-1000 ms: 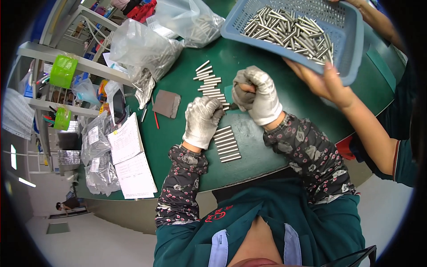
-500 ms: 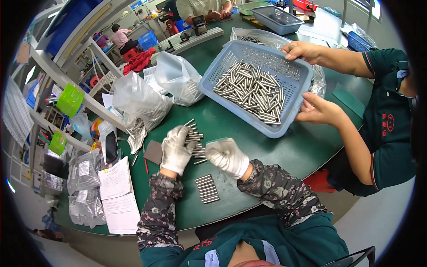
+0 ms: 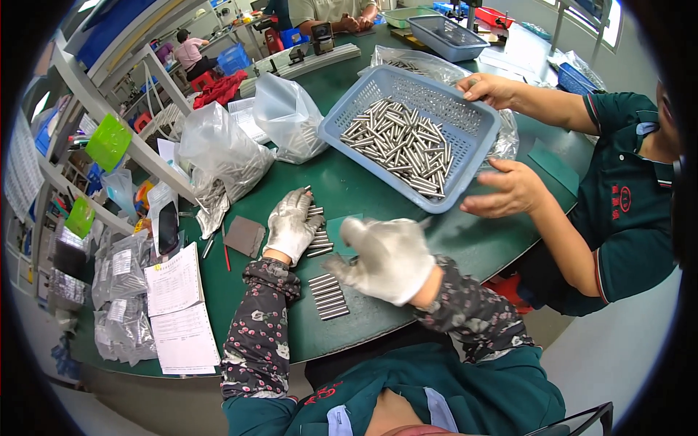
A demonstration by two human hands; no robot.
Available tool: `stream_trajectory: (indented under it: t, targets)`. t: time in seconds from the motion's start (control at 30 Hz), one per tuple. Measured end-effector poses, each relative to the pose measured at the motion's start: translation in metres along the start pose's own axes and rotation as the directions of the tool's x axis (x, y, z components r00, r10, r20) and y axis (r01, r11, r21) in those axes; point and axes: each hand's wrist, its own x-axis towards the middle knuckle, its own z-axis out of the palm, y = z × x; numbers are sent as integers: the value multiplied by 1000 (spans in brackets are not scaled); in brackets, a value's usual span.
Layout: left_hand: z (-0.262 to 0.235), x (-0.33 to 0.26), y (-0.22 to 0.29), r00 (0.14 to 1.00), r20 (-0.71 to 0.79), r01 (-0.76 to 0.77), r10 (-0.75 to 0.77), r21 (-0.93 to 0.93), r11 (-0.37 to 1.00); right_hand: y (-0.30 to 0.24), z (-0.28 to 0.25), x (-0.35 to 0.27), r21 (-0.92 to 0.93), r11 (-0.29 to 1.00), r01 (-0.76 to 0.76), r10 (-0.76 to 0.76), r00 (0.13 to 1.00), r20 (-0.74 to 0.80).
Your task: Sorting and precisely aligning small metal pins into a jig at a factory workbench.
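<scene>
My left hand [image 3: 292, 224], in a white glove, lies with its fingers stretched out over a row of short metal pins [image 3: 318, 245]. Partly under that hand, the pins are lined up side by side. My right hand [image 3: 392, 260], also gloved and a little blurred, is raised over the table, its thumb spread from the fingers and nothing visible in it. Below it lies a neat second row of pins [image 3: 329, 298]. A small green sheet [image 3: 340, 231] shows between my hands. Beyond, a blue perforated basket [image 3: 378, 180] holds a heap of loose pins [image 3: 403, 145].
A co-worker's hand [image 3: 488, 89] grips the basket's far right corner; the other hand [image 3: 509, 190] hovers beside it. Clear plastic bags [image 3: 222, 149] stand far left. Papers [image 3: 178, 309], a phone [image 3: 168, 227], a red pen [image 3: 226, 248] and a brown pad [image 3: 244, 236] lie on the left.
My right hand has lifted off the pins toward me, thumb spreading from the fingers. My left hand's fingers have straightened over the pins. The co-worker's nearer hand has come off the basket's side.
</scene>
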Motion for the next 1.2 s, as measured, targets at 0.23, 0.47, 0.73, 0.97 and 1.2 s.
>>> stream_trajectory:
  t: [0.23,0.47,0.73,0.97,1.2]
  targets:
    - [-4,16,17,989,73,124,-131,98,987,39,-33,-20,-298,912,-282,271,959,-76]
    - [-5,10,18,990,3,142,-143,43,989,58,-13,-39,-496,844,-205,263,963,50]
    - [1,2,15,987,-75,140,-140,-3,990,34,-1,-31,-613,781,-121,208,975,73]
    - [4,0,9,987,-91,131,-134,-45,990,1,20,-29,-509,855,-100,142,989,43]
    - [11,2,10,984,-125,125,-129,-45,991,3,53,6,-516,840,-168,167,985,-48]
